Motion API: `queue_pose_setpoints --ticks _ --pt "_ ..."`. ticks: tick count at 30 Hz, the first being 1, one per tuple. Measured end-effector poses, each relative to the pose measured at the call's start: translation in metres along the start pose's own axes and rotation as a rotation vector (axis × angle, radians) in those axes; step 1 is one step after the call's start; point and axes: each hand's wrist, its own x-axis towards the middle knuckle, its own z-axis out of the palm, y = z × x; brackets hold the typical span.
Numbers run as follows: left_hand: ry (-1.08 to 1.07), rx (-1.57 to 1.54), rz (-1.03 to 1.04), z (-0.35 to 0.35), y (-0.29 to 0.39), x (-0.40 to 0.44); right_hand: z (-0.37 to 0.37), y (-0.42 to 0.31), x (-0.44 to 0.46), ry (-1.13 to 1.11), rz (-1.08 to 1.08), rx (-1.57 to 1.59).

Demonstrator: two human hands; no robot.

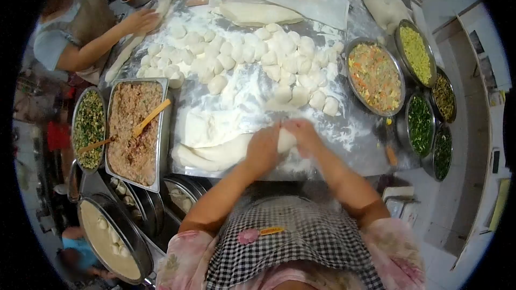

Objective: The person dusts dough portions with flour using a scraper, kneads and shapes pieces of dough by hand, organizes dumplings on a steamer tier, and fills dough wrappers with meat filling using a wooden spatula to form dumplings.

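A long, thick roll of white dough [223, 153] lies along the near side of the floured metal table. My left hand [263, 147] is wrapped round the roll close to its right end. Beside it, my right hand [302, 135] closes on the dough end that shows between the two hands; it is slightly blurred. Many small round dough pieces [217, 84] are scattered beyond my hands, dusted with flour.
At left stand a tray of minced filling [131, 150] with a wooden spatula and a bowl of chopped greens [88, 123]. Several filling bowls, one with orange bits [376, 78], line the right edge. A co-worker's hand [141, 21] rests on a dough strip. Steamers [86, 209] stand lower left.
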Motion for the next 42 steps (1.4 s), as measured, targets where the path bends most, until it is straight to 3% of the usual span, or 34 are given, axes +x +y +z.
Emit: queue_pose_setpoints --ticks 1,4,5,6,8,10,11,12,14,17,20,23,26,30,33,36,39,42 --pt "-0.041 -0.152 -0.005 -0.005 -0.003 0.004 0.004 -0.005 -0.004 -0.049 0.011 -0.013" --pt "-0.218 -0.629 -0.036 -0.029 -0.019 0.013 0.019 -0.044 -0.018 0.074 -0.811 -1.002" --pt "-0.326 -0.808 -0.065 -0.036 -0.023 0.011 0.028 -0.036 -0.017 0.101 -1.002 -0.776" --pt "-0.433 -0.992 -0.1 -0.04 -0.026 0.007 0.034 -0.029 -0.017 0.087 -0.924 -0.807" --pt "-0.305 -0.918 -0.061 -0.03 -0.027 -0.01 0.046 -0.016 -0.014 0.051 -0.763 -0.863" --pt "-0.206 -0.776 -0.066 -0.009 -0.031 -0.018 0.048 -0.006 0.009 0.133 -0.809 -0.92" --pt "-0.374 -0.678 -0.203 -0.048 -0.004 -0.016 0.039 0.008 0.039 0.213 -0.927 -1.045" --pt "-0.329 -0.56 -0.016 -0.044 0.0 -0.013 0.03 0.016 0.068 0.299 -1.034 -1.168" --pt "-0.246 -0.318 0.363 -0.03 0.013 -0.01 0.015 -0.008 0.092 0.219 -0.713 -1.442" --pt "-0.044 -0.058 0.368 -0.039 0.007 -0.011 0.003 -0.048 0.052 0.359 -1.049 -1.128" --pt "0.127 0.177 0.355 -0.03 -0.039 -0.037 0.004 0.019 0.018 0.028 -0.844 -0.966" --pt "-0.003 0.35 0.179 -0.042 -0.051 -0.052 0.021 0.017 -0.033 -0.17 -0.653 -1.14" --pt "-0.188 0.265 0.025 -0.036 -0.058 -0.04 0.038 0.041 -0.039 -0.165 -0.528 -1.209" --pt "-0.184 0.235 0.2 -0.03 -0.044 -0.036 0.009 0.054 -0.045 -0.242 -0.475 -1.208" --pt "-0.325 0.192 0.358 -0.01 -0.022 -0.023 -0.063 0.079 -0.077 -0.114 -0.622 -0.952" --pt "-0.013 0.264 0.524 0.018 -0.004 -0.025 -0.079 0.051 -0.111 -0.084 -0.034 -1.338" --pt "-0.044 0.34 0.424 0.017 -0.01 -0.043 -0.068 0.107 -0.129 0.271 -0.449 -1.235" --pt "-0.05 0.408 0.414 0.012 -0.02 -0.045 -0.008 0.076 -0.117 0.048 -0.142 -1.237"
